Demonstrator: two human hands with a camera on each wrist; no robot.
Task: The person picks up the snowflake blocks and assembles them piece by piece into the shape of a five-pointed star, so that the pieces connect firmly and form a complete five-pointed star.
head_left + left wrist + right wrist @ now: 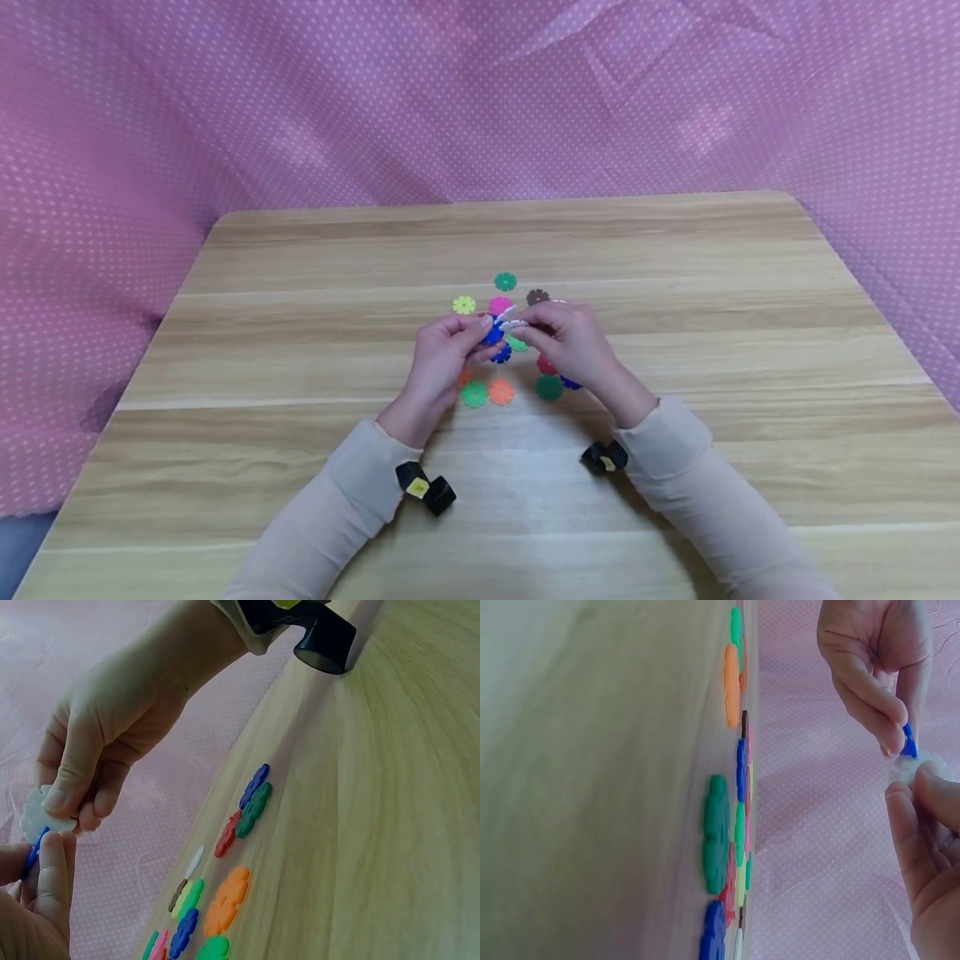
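Between finger and thumb, my left hand (438,358) pinches a blue notched plastic disc (492,334), held above the table. My right hand (573,337) grips a white notched disc (513,325) by its edge. In the left wrist view the blue disc (32,853) stands edge-on against the rim of the white disc (34,814), at an angle to it. The right wrist view shows the white disc (906,772) touching the blue disc (909,742); fingers hide how deep they fit. A further white edge (506,314) shows beside them in the head view.
Under and around the hands lie several flat discs: dark green (506,282), yellow (464,305), pink (501,305), brown (537,297), orange (502,392), light green (474,394) and red (546,364). A pink dotted cloth (480,108) hangs behind the wooden table (300,333).
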